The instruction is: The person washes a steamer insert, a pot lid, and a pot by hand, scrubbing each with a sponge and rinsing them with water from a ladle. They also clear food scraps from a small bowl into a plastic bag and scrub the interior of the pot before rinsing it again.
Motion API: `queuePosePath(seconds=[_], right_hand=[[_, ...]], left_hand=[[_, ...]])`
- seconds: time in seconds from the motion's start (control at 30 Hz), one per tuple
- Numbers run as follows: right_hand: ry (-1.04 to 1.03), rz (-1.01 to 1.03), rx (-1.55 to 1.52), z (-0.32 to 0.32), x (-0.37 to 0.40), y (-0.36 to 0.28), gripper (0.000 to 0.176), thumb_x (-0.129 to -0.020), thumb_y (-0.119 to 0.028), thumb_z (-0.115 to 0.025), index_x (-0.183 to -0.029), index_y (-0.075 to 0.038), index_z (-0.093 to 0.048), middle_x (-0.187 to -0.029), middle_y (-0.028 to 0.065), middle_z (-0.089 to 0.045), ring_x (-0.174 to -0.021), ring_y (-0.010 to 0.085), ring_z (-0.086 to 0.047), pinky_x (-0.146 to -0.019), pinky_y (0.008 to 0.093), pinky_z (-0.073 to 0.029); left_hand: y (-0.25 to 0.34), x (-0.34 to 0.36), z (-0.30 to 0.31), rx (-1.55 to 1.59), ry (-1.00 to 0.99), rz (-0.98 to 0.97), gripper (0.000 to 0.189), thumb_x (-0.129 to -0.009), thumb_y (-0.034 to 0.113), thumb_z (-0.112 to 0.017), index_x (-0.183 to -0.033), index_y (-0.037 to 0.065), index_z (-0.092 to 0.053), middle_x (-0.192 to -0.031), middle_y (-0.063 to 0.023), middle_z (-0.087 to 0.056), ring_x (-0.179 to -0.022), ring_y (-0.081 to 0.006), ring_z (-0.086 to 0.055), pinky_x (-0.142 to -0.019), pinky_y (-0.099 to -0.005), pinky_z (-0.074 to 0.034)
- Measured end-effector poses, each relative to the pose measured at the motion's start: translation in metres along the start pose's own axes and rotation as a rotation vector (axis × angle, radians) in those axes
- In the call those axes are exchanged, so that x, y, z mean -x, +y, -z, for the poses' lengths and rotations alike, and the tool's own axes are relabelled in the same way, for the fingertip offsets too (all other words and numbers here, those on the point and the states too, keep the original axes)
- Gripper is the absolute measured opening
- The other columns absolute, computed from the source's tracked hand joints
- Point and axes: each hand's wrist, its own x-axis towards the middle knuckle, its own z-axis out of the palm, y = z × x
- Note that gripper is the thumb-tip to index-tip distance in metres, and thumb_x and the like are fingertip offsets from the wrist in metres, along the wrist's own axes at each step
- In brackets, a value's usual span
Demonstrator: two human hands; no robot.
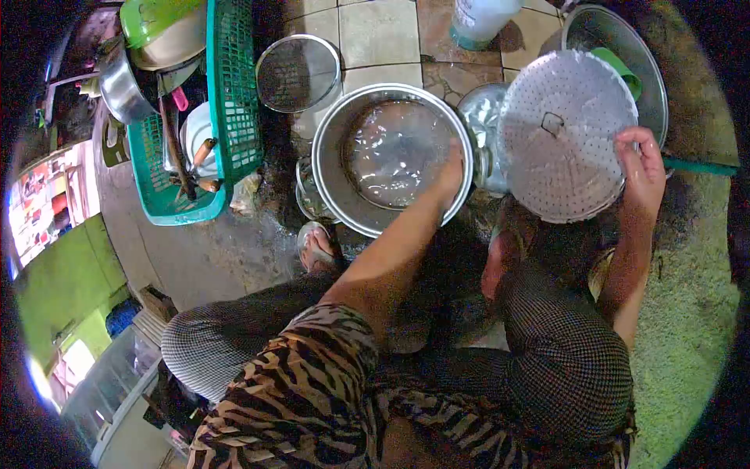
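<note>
Your right hand (644, 160) is closed on the outer edge of the perforated disc (547, 117), fingers curled at the rim; probably an edge grip to keep the face and its small wire loop (552, 123) free. Disc is right of the big pot (323, 191), face toward you, in front of part of the metal basin (660, 86). Your left hand (449, 168) is down inside the pot, by its right wall, in or at the water. Can't tell how far it's open or whether it has hold of anything; glare and ripples hide the fingers. Pot sits between your feet and the mesh sieve (299, 74), likely for easy reach. Disc also hides part of the shiny metal vessel (482, 105) beside the pot. Can't tell what supports the disc's far side. Pale container (480, 19) is cut off up top; green item (621, 70) in the basin is partly covered.
</note>
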Motion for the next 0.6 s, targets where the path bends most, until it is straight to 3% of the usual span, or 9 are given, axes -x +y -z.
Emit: queuePosePath(seconds=[0.1, 0.13, 0.23, 0.27, 0.33, 0.37, 0.43, 0.5, 0.6], right_hand=[[-0.005, -0.008, -0.039, 0.004, -0.003, 0.010, 0.006, -0.082, -0.004, -0.052, -0.088, -0.005, -0.055, -0.088, -0.0008, -0.055, -0.084, 0.0077, -0.048, -0.079, 0.0206, -0.036], [-0.003, 0.001, -0.043, 0.005, -0.003, 0.013, 0.007, -0.082, -0.004, -0.052, -0.088, -0.004, -0.055, -0.088, -0.0005, -0.055, -0.084, 0.0077, -0.049, -0.079, 0.0205, -0.037], [0.027, -0.046, -0.023, 0.006, -0.001, 0.012, 0.008, -0.082, -0.004, -0.051, -0.089, -0.004, -0.055, -0.088, -0.0001, -0.055, -0.084, 0.0080, -0.049, -0.080, 0.0210, -0.037], [0.028, -0.052, -0.019, 0.008, 0.001, 0.012, 0.008, -0.082, -0.004, -0.051, -0.089, -0.004, -0.055, -0.088, -0.0001, -0.055, -0.084, 0.0080, -0.049, -0.080, 0.0210, -0.037], [0.000, -0.046, -0.068, 0.010, 0.003, 0.008, 0.009, -0.082, -0.005, -0.051, -0.090, -0.005, -0.055, -0.088, -0.0001, -0.055, -0.085, 0.0081, -0.049, -0.080, 0.0215, -0.037], [-0.001, -0.039, -0.072, 0.012, 0.002, 0.009, 0.009, -0.082, -0.005, -0.051, -0.090, -0.005, -0.055, -0.088, -0.0001, -0.055, -0.085, 0.0081, -0.049, -0.080, 0.0215, -0.037], [0.017, -0.073, -0.024, 0.017, 0.005, 0.013, 0.008, -0.082, -0.006, -0.051, -0.089, -0.005, -0.055, -0.089, 0.0002, -0.054, -0.085, 0.0088, -0.049, -0.081, 0.0221, -0.037], [0.011, -0.056, -0.046, 0.014, 0.009, 0.010, 0.008, -0.082, -0.005, -0.051, -0.089, -0.006, -0.055, -0.088, -0.0008, -0.052, -0.085, 0.0084, -0.047, -0.081, 0.0213, -0.035], [0.001, -0.063, -0.062, 0.017, 0.011, 0.020, 0.007, -0.082, -0.004, -0.051, -0.087, -0.006, -0.054, -0.087, -0.0015, -0.050, -0.085, 0.0081, -0.046, -0.081, 0.0206, -0.034]], left_hand=[[-0.021, 0.029, 0.046, -1.055, -0.014, -0.030, 0.074, -0.090, 0.060, -0.023, -0.134, 0.001, -0.035, -0.139, -0.0159, -0.032, -0.129, -0.0263, -0.028, -0.105, -0.0349, -0.022], [-0.007, 0.034, 0.052, -1.059, -0.020, -0.028, 0.074, -0.090, 0.060, -0.023, -0.134, 0.001, -0.035, -0.139, -0.0159, -0.032, -0.129, -0.0263, -0.028, -0.105, -0.0349, -0.022], [0.076, 0.052, 0.049, 0.161, 0.025, -0.407, 0.067, -0.088, 0.058, -0.033, -0.126, 0.004, -0.044, -0.116, -0.0146, -0.054, -0.108, -0.0275, -0.050, -0.092, -0.0426, -0.040], [0.106, 0.041, 0.048, 0.221, 0.063, -0.450, 0.077, -0.084, 0.062, -0.038, -0.130, 0.000, -0.035, -0.123, -0.0156, -0.048, -0.115, -0.0269, -0.044, -0.098, -0.0409, -0.033], [0.164, 0.063, 0.008, 0.386, 0.122, -0.382, 0.086, -0.080, 0.061, -0.048, -0.131, -0.005, -0.030, -0.128, -0.0169, -0.043, -0.117, -0.0266, -0.041, -0.101, -0.0398, -0.028], [0.186, 0.082, -0.025, 0.488, 0.135, -0.275, 0.081, -0.080, 0.056, -0.053, -0.128, -0.006, -0.034, -0.125, -0.0171, -0.046, -0.113, -0.0269, -0.045, -0.098, -0.0404, -0.032], [0.157, -0.011, -0.028, 0.284, 0.466, -0.297, 0.070, -0.080, 0.044, -0.057, -0.123, -0.007, -0.038, -0.122, -0.0182, -0.047, -0.107, -0.0278, -0.047, -0.093, -0.0395, -0.037], [0.118, -0.048, -0.026, -0.033, 0.389, -0.589, 0.062, -0.081, 0.038, -0.053, -0.121, -0.008, -0.040, -0.122, -0.0175, -0.047, -0.107, -0.0279, -0.046, -0.094, -0.0379, -0.035], [0.082, -0.013, -0.033, -0.007, 0.191, -0.304, 0.073, -0.083, 0.049, -0.047, -0.127, -0.008, -0.036, -0.131, -0.0191, -0.041, -0.119, -0.0307, -0.039, -0.101, -0.0360, -0.028]])
